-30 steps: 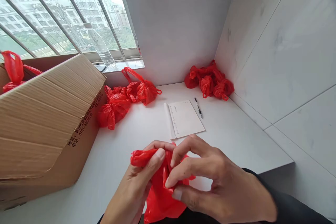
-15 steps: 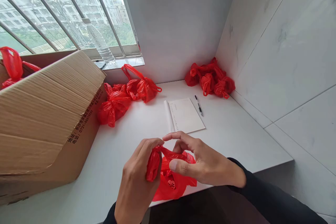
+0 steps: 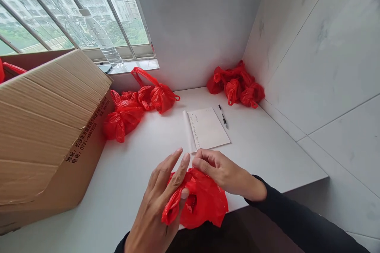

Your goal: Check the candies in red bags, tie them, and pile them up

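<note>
A red plastic bag (image 3: 208, 205) lies crumpled at the table's front edge, between my two hands. My left hand (image 3: 157, 201) has a bunched part of it caught between thumb and palm, while the other fingers stretch upward. The thumb and forefinger of my right hand (image 3: 227, 172) are pinched together on the bag's upper edge. A dark gap shows in the folds near my left thumb; what is inside cannot be made out. Just beyond the hands lies an open notebook (image 3: 209, 128), with a pen (image 3: 223, 116) along its right side.
Several knotted red bags (image 3: 126, 116) sit by the wall at back left, and another pile (image 3: 236, 85) fills the back right corner. A large cardboard box (image 3: 44, 134) stands on the left with red plastic inside. On the windowsill is a water bottle (image 3: 102, 39).
My right hand has closed from an open curl into a pinch on the bag. The left fingers have straightened and spread, and the bag has opened out somewhat. The view has shifted slightly.
</note>
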Demonstrator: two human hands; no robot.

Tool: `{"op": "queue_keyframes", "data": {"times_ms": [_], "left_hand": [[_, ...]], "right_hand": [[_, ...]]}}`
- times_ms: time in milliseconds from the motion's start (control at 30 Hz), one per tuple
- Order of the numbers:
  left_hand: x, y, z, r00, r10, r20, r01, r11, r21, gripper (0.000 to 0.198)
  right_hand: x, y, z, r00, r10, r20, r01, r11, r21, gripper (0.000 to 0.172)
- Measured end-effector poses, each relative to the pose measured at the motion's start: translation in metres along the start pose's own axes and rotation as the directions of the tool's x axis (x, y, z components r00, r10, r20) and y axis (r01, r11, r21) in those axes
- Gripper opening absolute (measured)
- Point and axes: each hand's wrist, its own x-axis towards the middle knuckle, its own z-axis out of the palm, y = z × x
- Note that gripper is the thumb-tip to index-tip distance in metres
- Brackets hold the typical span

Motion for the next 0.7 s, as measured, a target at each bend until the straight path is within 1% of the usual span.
{"op": "queue_keyframes", "data": {"times_ms": [100,167,233,267,333,400,433,467,533,567,633,700], "left_hand": [[-0.024,-0.013,0.007,0.996,-0.085,-0.014,0.085,0.996,0.005,0.056],[-0.048,-0.029,0.011,0.994,-0.107,-0.012,0.108,0.990,0.086,0.058],[-0.071,-0.045,0.013,0.998,-0.068,-0.006,0.068,0.977,0.200,0.059],[-0.079,-0.052,0.014,0.997,-0.072,-0.006,0.071,0.969,0.235,0.059],[-0.084,-0.057,0.013,0.993,-0.117,-0.019,0.119,0.967,0.225,0.056],[-0.075,-0.051,0.011,0.986,-0.166,-0.034,0.169,0.973,0.160,0.055],[-0.066,-0.045,0.011,0.986,-0.165,-0.035,0.169,0.978,0.125,0.055],[-0.055,-0.038,0.012,0.989,-0.146,-0.020,0.147,0.985,0.092,0.057],[-0.034,-0.023,0.018,0.993,-0.106,0.053,0.105,0.994,0.012,0.057],[-0.026,-0.016,0.021,0.988,-0.120,0.101,0.123,0.992,-0.027,0.049],[-0.012,-0.008,0.028,0.972,-0.182,0.146,0.195,0.978,-0.076,0.029],[-0.002,-0.011,0.028,0.951,-0.282,0.123,0.294,0.951,-0.095,0.019]], "right_hand": [[-0.002,0.010,-0.015,0.999,0.003,-0.050,-0.006,0.998,-0.062,0.045],[-0.007,0.021,-0.032,0.989,0.001,-0.150,-0.023,0.989,-0.145,0.046],[-0.013,0.036,-0.050,0.962,0.012,-0.273,-0.073,0.974,-0.214,0.048],[-0.016,0.042,-0.056,0.953,0.032,-0.301,-0.102,0.970,-0.219,0.048],[-0.019,0.051,-0.063,0.948,0.060,-0.313,-0.127,0.972,-0.199,0.049],[-0.019,0.053,-0.059,0.949,0.053,-0.309,-0.108,0.980,-0.165,0.050],[-0.018,0.051,-0.055,0.950,0.042,-0.309,-0.093,0.984,-0.151,0.050],[-0.016,0.047,-0.051,0.952,0.031,-0.304,-0.078,0.987,-0.142,0.050],[-0.014,0.040,-0.043,0.959,0.014,-0.285,-0.055,0.989,-0.136,0.048],[-0.013,0.038,-0.041,0.961,0.009,-0.278,-0.048,0.990,-0.136,0.047],[-0.014,0.035,-0.042,0.957,-0.006,-0.289,-0.034,0.990,-0.133,0.043],[-0.016,0.036,-0.048,0.944,-0.023,-0.328,-0.017,0.993,-0.118,0.041]]}}
